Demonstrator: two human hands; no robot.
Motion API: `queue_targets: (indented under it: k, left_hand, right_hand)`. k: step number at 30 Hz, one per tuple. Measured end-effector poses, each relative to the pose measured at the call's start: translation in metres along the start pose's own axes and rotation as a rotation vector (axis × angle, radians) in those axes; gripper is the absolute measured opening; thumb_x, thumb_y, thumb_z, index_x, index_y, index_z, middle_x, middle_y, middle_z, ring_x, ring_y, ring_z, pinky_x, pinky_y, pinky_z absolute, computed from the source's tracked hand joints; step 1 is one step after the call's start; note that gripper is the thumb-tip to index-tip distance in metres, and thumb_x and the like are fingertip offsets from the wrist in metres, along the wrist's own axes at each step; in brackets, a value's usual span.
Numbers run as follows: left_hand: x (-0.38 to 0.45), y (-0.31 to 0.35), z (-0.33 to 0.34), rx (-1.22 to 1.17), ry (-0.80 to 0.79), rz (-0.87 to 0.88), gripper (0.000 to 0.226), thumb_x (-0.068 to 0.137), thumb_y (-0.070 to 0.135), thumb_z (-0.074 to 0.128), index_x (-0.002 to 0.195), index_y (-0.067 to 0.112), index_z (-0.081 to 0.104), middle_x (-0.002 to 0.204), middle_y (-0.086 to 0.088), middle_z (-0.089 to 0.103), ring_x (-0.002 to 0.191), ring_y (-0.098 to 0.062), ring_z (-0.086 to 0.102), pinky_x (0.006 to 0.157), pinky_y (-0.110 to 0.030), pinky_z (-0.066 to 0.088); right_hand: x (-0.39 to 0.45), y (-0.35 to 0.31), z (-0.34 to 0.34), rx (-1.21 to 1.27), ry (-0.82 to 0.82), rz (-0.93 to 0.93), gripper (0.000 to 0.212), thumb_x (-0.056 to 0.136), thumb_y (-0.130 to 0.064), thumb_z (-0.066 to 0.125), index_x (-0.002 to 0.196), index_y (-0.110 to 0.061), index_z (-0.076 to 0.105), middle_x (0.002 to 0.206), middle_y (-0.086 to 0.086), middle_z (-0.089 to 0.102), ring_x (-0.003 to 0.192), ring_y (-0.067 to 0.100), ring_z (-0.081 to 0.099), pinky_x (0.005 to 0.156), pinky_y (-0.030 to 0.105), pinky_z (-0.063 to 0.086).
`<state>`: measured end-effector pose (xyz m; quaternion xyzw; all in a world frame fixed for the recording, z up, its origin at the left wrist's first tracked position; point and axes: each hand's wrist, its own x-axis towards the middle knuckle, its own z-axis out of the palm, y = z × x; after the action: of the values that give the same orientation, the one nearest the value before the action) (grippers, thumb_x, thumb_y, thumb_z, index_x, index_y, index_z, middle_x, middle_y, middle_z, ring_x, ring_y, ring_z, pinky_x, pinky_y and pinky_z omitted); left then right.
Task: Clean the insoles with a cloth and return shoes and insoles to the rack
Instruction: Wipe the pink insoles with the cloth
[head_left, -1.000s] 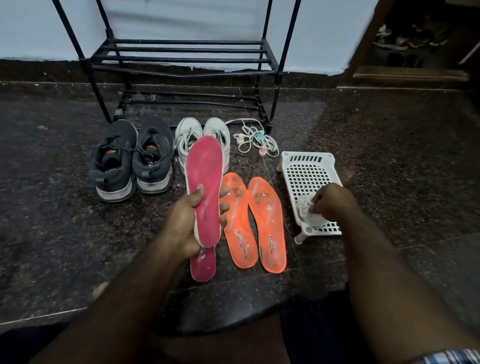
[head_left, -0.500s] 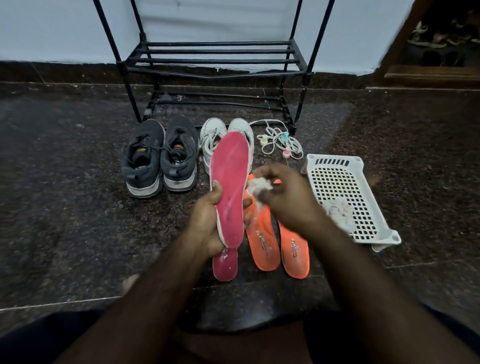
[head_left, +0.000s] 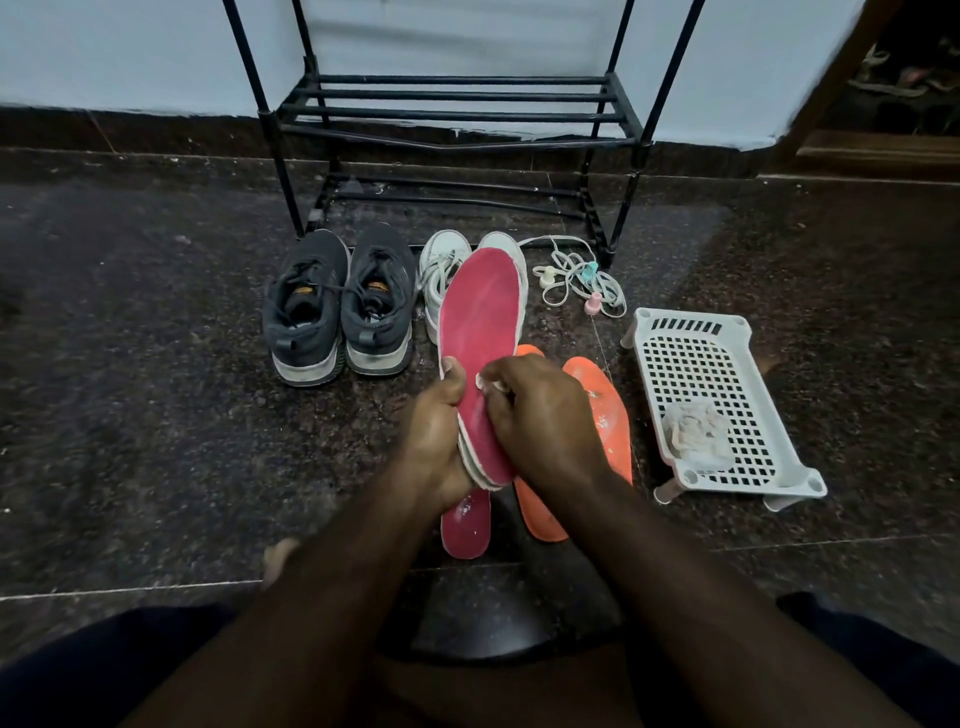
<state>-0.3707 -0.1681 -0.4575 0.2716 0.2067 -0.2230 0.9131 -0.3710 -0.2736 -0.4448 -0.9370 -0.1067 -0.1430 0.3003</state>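
Head view, floor scene. Far centre: black rack (head_left: 452, 111) against the wall, its shelves bare. On the floor in front of it, from the left: a pair of dark shoes (head_left: 337, 306), toes towards the rack; a pair of white shoes (head_left: 441, 270), partly hidden behind the raised insole; a tangle of white laces (head_left: 576, 278) with small pastel clips.

Centre, near: left hand (head_left: 436, 426) grips a pink insole (head_left: 480, 332) by its heel end, fingers curled round the left edge, toe end pointing far. Right hand (head_left: 540, 415) pinches a small white cloth (head_left: 491, 384) and presses it to the insole's face near mid-length. Below the hands a second pink insole (head_left: 467, 525) lies on the floor, mostly covered. Just right of it lie two orange insoles (head_left: 602, 410), side by side, partly hidden by the right hand.

Right: white perforated basket (head_left: 696, 364), standing on short legs, with a crumpled white rag (head_left: 693, 428) resting on its near end.
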Motion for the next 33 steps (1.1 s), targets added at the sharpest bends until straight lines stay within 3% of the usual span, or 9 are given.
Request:
queue_targets:
  k: [6, 10, 12, 15, 18, 23, 28, 30, 33]
  left_hand:
    - [-0.005, 0.004, 0.001, 0.075, 0.021, 0.049, 0.068, 0.104, 0.049, 0.032, 0.093, -0.006, 0.07, 0.083, -0.02, 0.073, 0.075, -0.029, 0.074, 0.087, -0.042, 0.05]
    - [-0.003, 0.0, 0.0, 0.033, 0.008, 0.033, 0.061, 0.105, 0.048, 0.033, 0.117, -0.005, 0.06, 0.106, -0.024, 0.07, 0.101, -0.034, 0.069, 0.101, -0.046, 0.047]
    - [-0.003, 0.001, 0.001, 0.044, 0.002, 0.02, 0.064, 0.104, 0.051, 0.033, 0.111, -0.005, 0.063, 0.103, -0.024, 0.07, 0.098, -0.033, 0.07, 0.1, -0.045, 0.048]
    - [-0.007, 0.003, 0.001, 0.096, -0.021, -0.017, 0.078, 0.102, 0.056, 0.029, 0.081, -0.004, 0.074, 0.085, -0.02, 0.073, 0.079, -0.028, 0.074, 0.085, -0.04, 0.053]
    - [-0.003, 0.007, -0.001, 0.054, -0.001, -0.027, 0.072, 0.1, 0.059, 0.035, 0.092, -0.003, 0.071, 0.09, -0.019, 0.07, 0.08, -0.031, 0.071, 0.083, -0.041, 0.056]
    - [-0.003, 0.006, 0.0, 0.097, -0.038, 0.051, 0.063, 0.104, 0.052, 0.031, 0.111, -0.001, 0.064, 0.094, -0.018, 0.074, 0.079, -0.028, 0.073, 0.072, -0.039, 0.061]
    - [-0.003, 0.004, 0.0, 0.057, -0.072, 0.036, 0.065, 0.104, 0.052, 0.03, 0.111, -0.004, 0.062, 0.098, -0.023, 0.073, 0.086, -0.031, 0.074, 0.084, -0.042, 0.058]
    - [-0.003, 0.004, 0.001, 0.043, -0.076, 0.031, 0.064, 0.104, 0.052, 0.03, 0.111, -0.004, 0.06, 0.095, -0.021, 0.073, 0.085, -0.029, 0.074, 0.085, -0.042, 0.059]
    - [-0.004, 0.004, 0.001, 0.033, -0.042, 0.017, 0.063, 0.105, 0.051, 0.028, 0.106, -0.003, 0.061, 0.087, -0.02, 0.073, 0.077, -0.028, 0.074, 0.076, -0.038, 0.062]
  right_hand:
    - [-0.009, -0.005, -0.003, 0.193, -0.27, 0.085, 0.015, 0.08, -0.009, 0.065, 0.084, -0.02, 0.074, 0.077, -0.005, 0.072, 0.072, 0.011, 0.065, 0.07, 0.029, 0.051]
    - [0.0, -0.001, -0.013, 0.263, -0.052, 0.168, 0.011, 0.081, -0.011, 0.068, 0.082, -0.021, 0.072, 0.072, -0.007, 0.07, 0.068, 0.008, 0.063, 0.066, 0.026, 0.048]
    - [-0.002, -0.007, -0.007, 0.193, -0.047, 0.092, 0.012, 0.081, -0.008, 0.066, 0.085, -0.018, 0.072, 0.079, -0.003, 0.071, 0.075, 0.014, 0.064, 0.072, 0.028, 0.048]
    - [-0.01, -0.011, -0.003, 0.226, -0.182, 0.051, 0.017, 0.078, -0.005, 0.064, 0.082, -0.02, 0.072, 0.076, -0.005, 0.071, 0.072, 0.012, 0.064, 0.072, 0.03, 0.05]
    - [-0.009, -0.004, -0.011, 0.391, -0.394, 0.158, 0.013, 0.076, -0.013, 0.071, 0.082, -0.024, 0.073, 0.07, -0.007, 0.069, 0.064, 0.007, 0.063, 0.07, 0.037, 0.056]
    - [0.009, 0.006, -0.037, 0.648, -0.124, 0.286, 0.019, 0.085, -0.006, 0.067, 0.092, -0.021, 0.059, 0.088, 0.003, 0.061, 0.062, 0.016, 0.068, 0.064, 0.052, 0.06]
    - [0.004, 0.005, -0.037, 0.39, -0.187, 0.146, 0.013, 0.079, -0.023, 0.081, 0.09, -0.018, 0.077, 0.085, -0.008, 0.07, 0.081, 0.005, 0.065, 0.077, 0.03, 0.053]
    - [0.001, 0.002, -0.031, 0.284, -0.218, 0.024, 0.01, 0.085, -0.018, 0.074, 0.093, -0.015, 0.079, 0.096, -0.002, 0.071, 0.096, 0.01, 0.062, 0.089, 0.027, 0.048]
    - [-0.002, -0.001, -0.021, 0.132, -0.16, -0.094, 0.019, 0.079, -0.003, 0.072, 0.096, -0.01, 0.078, 0.097, 0.008, 0.07, 0.093, 0.022, 0.064, 0.087, 0.026, 0.046]
